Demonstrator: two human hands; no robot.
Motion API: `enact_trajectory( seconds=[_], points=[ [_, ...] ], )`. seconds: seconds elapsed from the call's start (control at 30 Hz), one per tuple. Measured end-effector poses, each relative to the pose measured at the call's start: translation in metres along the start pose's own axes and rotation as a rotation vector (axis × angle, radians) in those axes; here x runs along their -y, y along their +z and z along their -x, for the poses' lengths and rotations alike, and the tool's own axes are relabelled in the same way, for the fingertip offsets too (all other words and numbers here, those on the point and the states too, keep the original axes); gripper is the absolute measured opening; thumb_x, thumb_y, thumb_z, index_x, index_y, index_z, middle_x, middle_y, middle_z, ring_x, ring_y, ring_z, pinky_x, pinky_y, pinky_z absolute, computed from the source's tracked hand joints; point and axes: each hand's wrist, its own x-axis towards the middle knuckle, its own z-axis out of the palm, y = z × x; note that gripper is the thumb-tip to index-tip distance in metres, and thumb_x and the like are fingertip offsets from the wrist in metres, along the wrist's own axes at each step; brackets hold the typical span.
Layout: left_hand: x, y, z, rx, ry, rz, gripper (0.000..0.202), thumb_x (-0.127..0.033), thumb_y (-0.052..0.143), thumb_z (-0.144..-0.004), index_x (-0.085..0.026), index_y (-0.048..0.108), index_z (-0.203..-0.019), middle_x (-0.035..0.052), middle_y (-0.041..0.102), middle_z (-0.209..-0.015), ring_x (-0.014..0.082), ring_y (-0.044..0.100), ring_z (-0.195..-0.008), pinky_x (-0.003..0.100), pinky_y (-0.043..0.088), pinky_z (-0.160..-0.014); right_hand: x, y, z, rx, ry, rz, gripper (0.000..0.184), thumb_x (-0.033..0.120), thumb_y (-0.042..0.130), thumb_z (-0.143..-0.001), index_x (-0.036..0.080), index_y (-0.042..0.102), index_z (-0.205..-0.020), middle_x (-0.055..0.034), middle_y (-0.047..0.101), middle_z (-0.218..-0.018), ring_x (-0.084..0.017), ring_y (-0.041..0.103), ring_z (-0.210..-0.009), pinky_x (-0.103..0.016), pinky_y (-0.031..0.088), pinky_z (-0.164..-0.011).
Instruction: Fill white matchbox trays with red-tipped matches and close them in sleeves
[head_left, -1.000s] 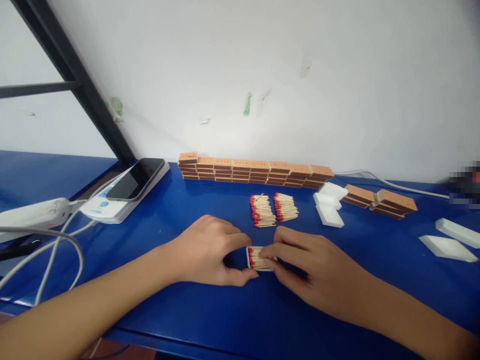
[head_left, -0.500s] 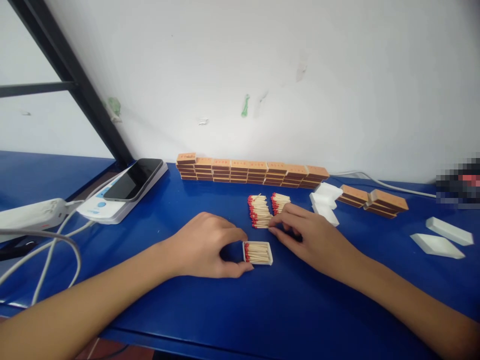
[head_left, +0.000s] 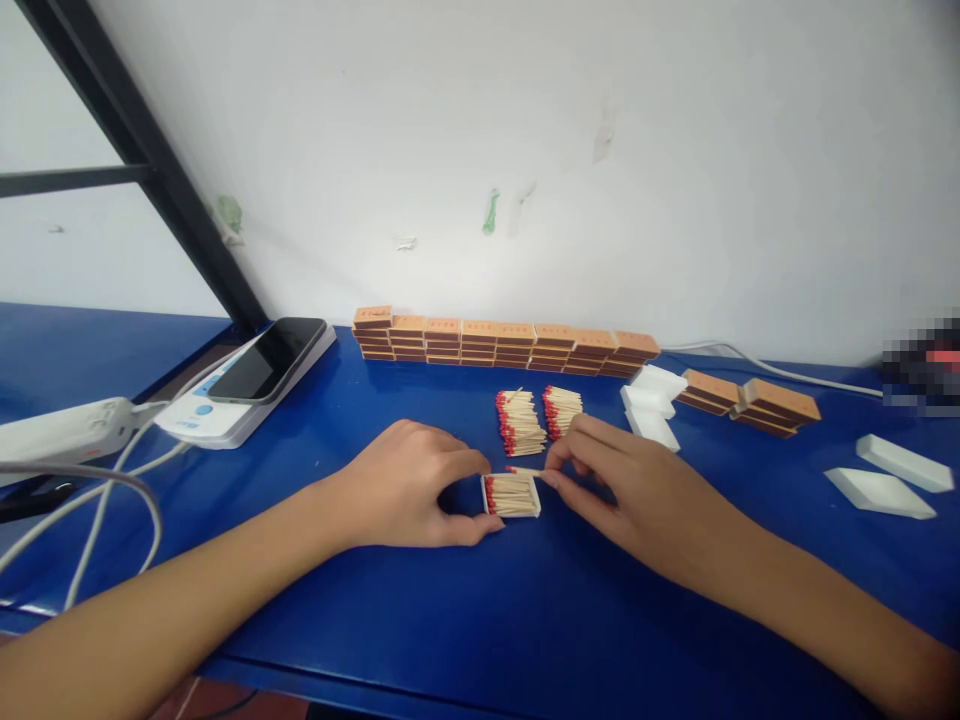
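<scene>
- Blue table (head_left: 420,630) stretches from its front edge, low in view, to a pale wall (head_left: 450,120) behind.
- Nearest, midway between the table's left and right sides, lies a small white tray (head_left: 521,515) of matches, red heads leftward.
- At the tray's left end, the left hand (head_left: 405,490) grips it between thumb, at the near corner, and forefinger, at the far one.
- Just beyond the tray's far side, the right hand (head_left: 626,470) pinches a single match (head_left: 525,472) by its plain end, red head leftward; whether it touches the rim I cannot tell.
- Farther back lie two match piles (head_left: 521,425), the right one near the right knuckles.
- Bent white pieces (head_left: 651,405) sit to their right.
- Along the back edge, stacked matchboxes (head_left: 495,345) line the wall.
</scene>
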Motion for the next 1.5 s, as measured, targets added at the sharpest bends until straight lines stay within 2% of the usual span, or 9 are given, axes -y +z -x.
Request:
enact_trajectory(
  seconds=[0.1, 0.2, 0.33, 0.5, 0.73, 0.83, 1.17, 1.3, 1.5],
  points=[
    [-0.001, 0.002, 0.001, -0.006, 0.006, -0.004, 0.032, -0.049, 0.075, -0.090, -0.017, 0.077, -0.098, -0.0003, 0.070, -0.071, 0.0163, 0.065, -0.062, 0.030, 0.041, -0.058, 0.013, 0.005, 0.000, 0.010, -0.046, -0.048, 0.012, 0.020, 0.055, -0.103, 0.021, 0.063, -0.094, -0.0030, 0.064, -0.089, -0.016, 0.064, -0.075, -0.028, 0.048, -0.063],
    [0.000, 0.004, 0.002, -0.019, 0.015, -0.008, 0.033, -0.049, 0.075, -0.090, -0.017, 0.077, -0.098, -0.0002, 0.070, -0.071, 0.0165, 0.065, -0.062, 0.031, 0.041, -0.058, 0.017, 0.007, -0.001, -0.005, -0.044, -0.111, 0.011, 0.019, 0.058, -0.103, 0.021, 0.064, -0.094, -0.0028, 0.065, -0.089, -0.016, 0.064, -0.076, -0.028, 0.048, -0.064],
    [0.000, 0.003, 0.002, -0.013, 0.023, -0.004, 0.033, -0.049, 0.074, -0.091, -0.017, 0.077, -0.099, -0.0008, 0.069, -0.071, 0.0159, 0.064, -0.061, 0.031, 0.040, -0.057, 0.001, 0.004, -0.005, -0.072, 0.016, -0.122, 0.013, 0.021, 0.058, -0.104, 0.021, 0.070, -0.101, -0.0036, 0.066, -0.090, -0.015, 0.064, -0.074, -0.027, 0.051, -0.063],
    [0.000, 0.001, 0.000, -0.013, 0.017, 0.003, 0.033, -0.049, 0.074, -0.091, -0.017, 0.077, -0.101, -0.0010, 0.069, -0.071, 0.0159, 0.064, -0.061, 0.031, 0.041, -0.057, -0.016, 0.007, -0.006, -0.032, 0.013, -0.067, 0.019, 0.018, 0.057, -0.102, 0.022, 0.074, -0.111, -0.0043, 0.065, -0.091, -0.016, 0.065, -0.074, -0.028, 0.053, -0.062],
    [-0.001, 0.000, -0.001, -0.001, 0.004, 0.009, 0.032, -0.049, 0.074, -0.092, -0.018, 0.077, -0.097, -0.0004, 0.071, -0.073, 0.0156, 0.065, -0.062, 0.030, 0.042, -0.058, -0.016, 0.010, -0.007, 0.019, 0.044, -0.059, 0.013, 0.021, 0.058, -0.102, 0.022, 0.068, -0.094, -0.0027, 0.063, -0.087, -0.016, 0.064, -0.073, -0.027, 0.051, -0.060],
    [-0.001, 0.000, 0.000, 0.000, 0.004, 0.000, 0.033, -0.050, 0.073, -0.092, -0.018, 0.077, -0.097, -0.0001, 0.071, -0.073, 0.0155, 0.065, -0.062, 0.030, 0.042, -0.058, -0.016, 0.007, -0.007, 0.061, 0.064, -0.040, 0.013, 0.022, 0.057, -0.104, 0.021, 0.064, -0.094, -0.0031, 0.063, -0.090, -0.016, 0.063, -0.072, -0.027, 0.049, -0.059],
    [-0.001, 0.003, 0.000, 0.008, -0.013, -0.005, 0.034, -0.051, 0.073, -0.092, -0.017, 0.077, -0.097, 0.0008, 0.072, -0.074, 0.0168, 0.067, -0.064, 0.030, 0.043, -0.059, 0.016, 0.003, -0.002, -0.007, -0.036, -0.158, 0.013, 0.020, 0.056, -0.104, 0.022, 0.068, -0.098, -0.0037, 0.067, -0.091, -0.016, 0.066, -0.076, -0.027, 0.052, -0.064],
    [-0.001, 0.002, -0.001, 0.024, -0.013, 0.010, 0.032, -0.049, 0.074, -0.091, -0.018, 0.077, -0.098, 0.0006, 0.072, -0.074, 0.0170, 0.067, -0.064, 0.030, 0.042, -0.059, -0.001, 0.005, -0.005, -0.093, 0.020, -0.151, 0.015, 0.021, 0.057, -0.104, 0.022, 0.072, -0.107, -0.0044, 0.066, -0.092, -0.015, 0.064, -0.074, -0.028, 0.053, -0.064],
    [-0.001, 0.001, -0.001, 0.015, -0.009, 0.006, 0.033, -0.049, 0.074, -0.091, -0.017, 0.077, -0.097, 0.0008, 0.071, -0.073, 0.0169, 0.066, -0.063, 0.030, 0.041, -0.058, -0.025, 0.012, -0.006, -0.055, -0.004, -0.056, 0.021, 0.019, 0.057, -0.103, 0.021, 0.075, -0.114, -0.0045, 0.062, -0.090, -0.017, 0.063, -0.075, -0.029, 0.052, -0.063]
  ],
)
